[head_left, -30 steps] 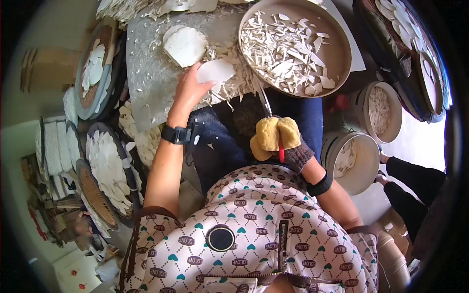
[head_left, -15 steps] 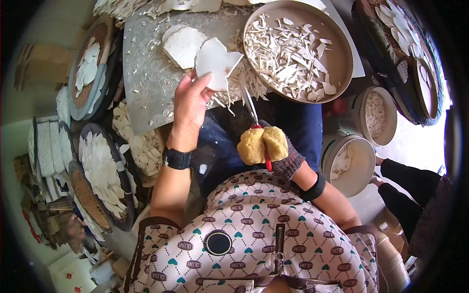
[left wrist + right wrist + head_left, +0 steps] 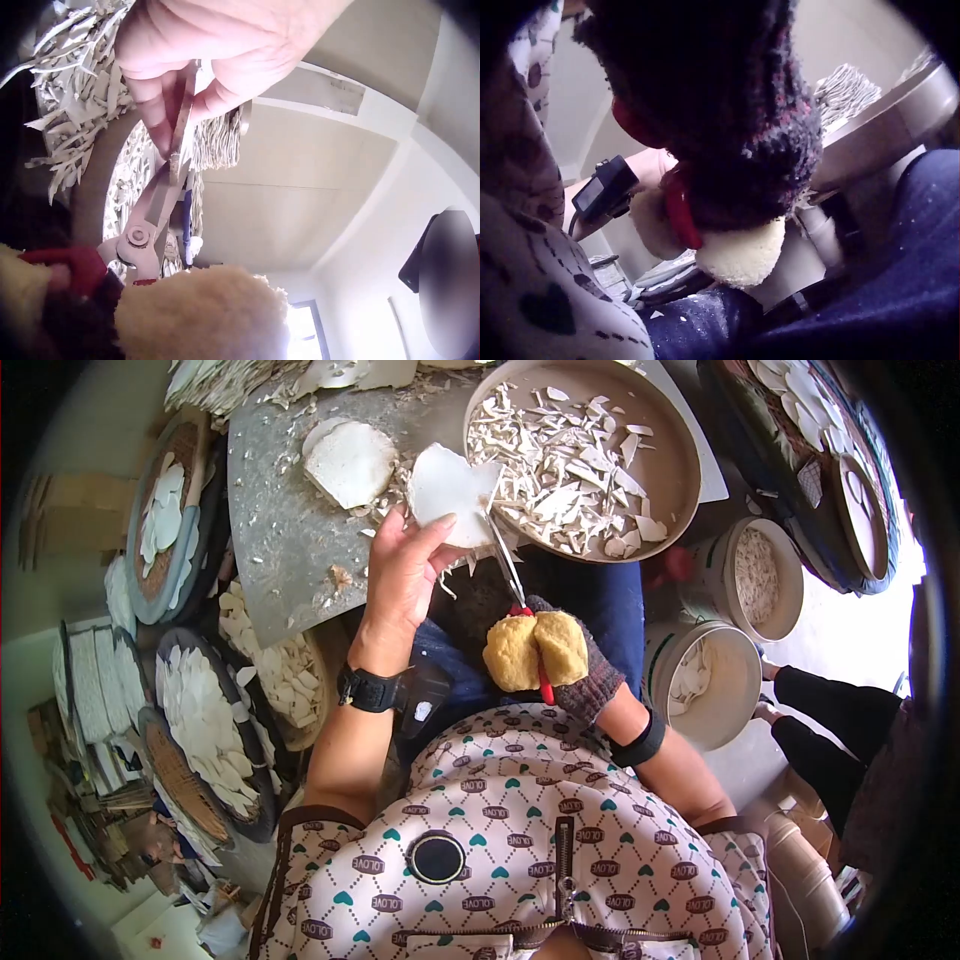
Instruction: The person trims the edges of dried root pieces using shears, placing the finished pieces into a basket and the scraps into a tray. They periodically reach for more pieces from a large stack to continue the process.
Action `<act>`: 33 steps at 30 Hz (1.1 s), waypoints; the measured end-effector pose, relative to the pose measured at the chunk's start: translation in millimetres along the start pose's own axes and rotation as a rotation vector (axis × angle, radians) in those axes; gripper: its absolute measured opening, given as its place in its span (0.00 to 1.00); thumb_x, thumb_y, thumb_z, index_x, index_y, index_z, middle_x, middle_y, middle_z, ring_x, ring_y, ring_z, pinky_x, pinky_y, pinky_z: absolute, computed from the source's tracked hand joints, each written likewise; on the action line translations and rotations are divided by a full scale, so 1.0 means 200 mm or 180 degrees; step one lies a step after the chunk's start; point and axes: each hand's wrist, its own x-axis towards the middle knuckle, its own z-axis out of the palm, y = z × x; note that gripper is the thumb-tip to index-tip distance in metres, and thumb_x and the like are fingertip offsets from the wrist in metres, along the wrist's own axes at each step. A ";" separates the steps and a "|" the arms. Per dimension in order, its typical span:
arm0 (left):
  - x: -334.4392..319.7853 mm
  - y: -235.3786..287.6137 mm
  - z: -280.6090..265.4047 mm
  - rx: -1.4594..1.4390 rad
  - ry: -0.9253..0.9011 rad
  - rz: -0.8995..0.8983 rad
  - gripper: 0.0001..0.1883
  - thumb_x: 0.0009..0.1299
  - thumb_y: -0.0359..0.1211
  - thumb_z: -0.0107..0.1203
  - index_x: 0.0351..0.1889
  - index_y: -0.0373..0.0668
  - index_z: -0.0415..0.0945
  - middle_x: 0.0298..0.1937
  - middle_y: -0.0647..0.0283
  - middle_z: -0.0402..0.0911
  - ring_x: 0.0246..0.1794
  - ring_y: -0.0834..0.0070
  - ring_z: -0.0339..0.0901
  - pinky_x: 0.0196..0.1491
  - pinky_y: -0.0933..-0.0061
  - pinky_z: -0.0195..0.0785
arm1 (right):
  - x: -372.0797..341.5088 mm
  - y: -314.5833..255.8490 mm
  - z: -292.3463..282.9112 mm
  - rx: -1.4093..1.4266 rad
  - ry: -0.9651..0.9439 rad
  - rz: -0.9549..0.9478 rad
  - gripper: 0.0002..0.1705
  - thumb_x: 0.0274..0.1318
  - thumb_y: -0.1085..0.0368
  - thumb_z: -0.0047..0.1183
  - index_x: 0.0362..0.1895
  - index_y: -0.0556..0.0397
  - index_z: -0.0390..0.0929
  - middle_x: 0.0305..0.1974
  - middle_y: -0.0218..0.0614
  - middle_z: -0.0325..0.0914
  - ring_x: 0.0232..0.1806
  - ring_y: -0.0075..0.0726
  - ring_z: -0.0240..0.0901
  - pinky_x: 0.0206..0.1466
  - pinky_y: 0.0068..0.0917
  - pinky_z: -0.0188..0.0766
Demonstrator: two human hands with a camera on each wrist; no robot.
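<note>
A thin, flat white piece [image 3: 440,485] with an uneven edge is pinched between the thumb and fingers of my bare left hand [image 3: 400,575]. Seen edge-on in the left wrist view, the same white piece [image 3: 181,131] meets the blades of the shears [image 3: 138,234]. My right hand [image 3: 590,685], in a dark knitted glove, grips these red-handled shears [image 3: 508,565] above my lap, with their blades at the piece's right edge. Thick yellow padding [image 3: 515,652] hides most of the handles. In the right wrist view the glove [image 3: 727,142] curls round a red handle [image 3: 681,214].
A round tray [image 3: 672,455] of white offcuts sits on the table's right. More white pieces [image 3: 350,465] lie stacked on the grey metal tabletop [image 3: 290,550]. Two buckets [image 3: 650,680] stand at right, near another person's legs [image 3: 820,710]. Baskets of pieces [image 3: 205,720] fill the left.
My left hand has lifted the white piece off the scraps and turned it broad side up. The right hand has shifted left, bringing the shears' blades to the piece's edge.
</note>
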 end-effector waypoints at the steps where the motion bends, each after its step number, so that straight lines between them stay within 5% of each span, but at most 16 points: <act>1: 0.00 0.00 0.00 0.0056 -0.0017 -0.0019 0.18 0.61 0.25 0.53 0.50 0.36 0.64 0.44 0.58 0.75 0.41 0.72 0.76 0.42 0.73 0.74 | 0.00 -0.01 0.00 -0.0032 -0.0024 0.0014 0.13 0.62 0.66 0.37 0.42 0.63 0.68 0.42 0.46 0.73 0.45 0.43 0.72 0.54 0.38 0.68; 9: 0.01 -0.01 0.01 0.0149 -0.0190 -0.0089 0.18 0.62 0.25 0.51 0.51 0.36 0.64 0.44 0.58 0.75 0.41 0.73 0.77 0.41 0.74 0.74 | -0.01 -0.03 0.02 0.0320 -0.0132 0.0175 0.15 0.62 0.63 0.37 0.42 0.64 0.69 0.42 0.48 0.73 0.45 0.44 0.72 0.54 0.40 0.68; 18: 0.00 0.01 -0.03 0.0060 -0.0103 -0.0259 0.20 0.63 0.25 0.50 0.54 0.37 0.63 0.45 0.58 0.75 0.43 0.72 0.75 0.46 0.73 0.71 | 0.01 -0.04 0.03 -0.0696 -0.0067 -0.0119 0.11 0.60 0.67 0.41 0.43 0.62 0.69 0.41 0.46 0.73 0.45 0.41 0.72 0.54 0.35 0.68; 21: 0.02 0.04 -0.10 -0.0093 -0.0199 -0.0257 0.18 0.62 0.24 0.50 0.52 0.37 0.65 0.45 0.58 0.75 0.45 0.71 0.75 0.48 0.72 0.70 | 0.05 -0.03 0.08 -0.0285 -0.0217 0.0183 0.10 0.59 0.69 0.41 0.42 0.62 0.69 0.42 0.46 0.73 0.46 0.41 0.72 0.55 0.33 0.67; 22: 0.03 0.07 -0.13 -0.0139 -0.0268 -0.0242 0.18 0.62 0.24 0.50 0.51 0.37 0.66 0.45 0.58 0.75 0.45 0.71 0.74 0.48 0.72 0.70 | 0.06 -0.02 0.09 -0.1253 -0.0069 0.0122 0.11 0.60 0.68 0.40 0.43 0.63 0.68 0.42 0.46 0.72 0.46 0.41 0.71 0.56 0.33 0.67; 24: 0.04 0.13 -0.18 -0.0213 -0.0256 0.0060 0.13 0.61 0.22 0.49 0.45 0.37 0.71 0.48 0.56 0.74 0.49 0.67 0.72 0.53 0.68 0.66 | 0.05 -0.05 0.11 -0.3196 0.0220 -0.0048 0.13 0.61 0.66 0.39 0.43 0.64 0.68 0.44 0.47 0.72 0.47 0.42 0.71 0.57 0.34 0.66; 25: 0.05 0.14 -0.22 -0.0197 -0.0188 0.0248 0.12 0.61 0.21 0.50 0.43 0.38 0.72 0.49 0.55 0.74 0.51 0.66 0.71 0.55 0.66 0.65 | 0.09 -0.05 0.04 -0.0430 -0.0330 0.0439 0.14 0.62 0.65 0.37 0.44 0.65 0.66 0.45 0.46 0.71 0.48 0.41 0.70 0.57 0.34 0.65; 28: 0.12 0.15 -0.34 0.0822 -0.0282 0.1391 0.10 0.56 0.19 0.52 0.34 0.40 0.76 0.56 0.53 0.69 0.55 0.65 0.68 0.57 0.67 0.61 | 0.12 -0.03 -0.01 0.0076 -0.0407 0.0738 0.15 0.63 0.64 0.37 0.46 0.65 0.66 0.47 0.46 0.70 0.48 0.41 0.70 0.57 0.34 0.65; 30: 0.14 0.15 -0.38 0.1902 -0.0050 0.2131 0.09 0.54 0.18 0.53 0.30 0.39 0.78 0.56 0.53 0.69 0.53 0.68 0.69 0.53 0.72 0.66 | 0.15 0.00 0.01 -0.1734 -0.0518 0.0262 0.15 0.59 0.66 0.44 0.48 0.61 0.66 0.46 0.42 0.71 0.48 0.36 0.70 0.56 0.30 0.66; 32: 0.13 0.16 -0.41 0.1658 -0.0111 0.1840 0.08 0.54 0.17 0.51 0.28 0.39 0.78 0.58 0.54 0.67 0.51 0.71 0.71 0.51 0.74 0.66 | 0.18 0.01 0.06 -0.3178 -0.0602 0.0044 0.16 0.57 0.67 0.48 0.49 0.58 0.66 0.46 0.39 0.72 0.48 0.33 0.70 0.54 0.28 0.67; 33: 0.11 0.16 -0.40 0.1727 -0.0137 0.1832 0.08 0.54 0.17 0.51 0.28 0.38 0.77 0.58 0.54 0.67 0.50 0.71 0.71 0.50 0.74 0.67 | 0.19 0.03 0.05 -0.2404 -0.0584 0.0146 0.17 0.53 0.70 0.51 0.49 0.56 0.67 0.46 0.36 0.72 0.47 0.28 0.70 0.53 0.25 0.67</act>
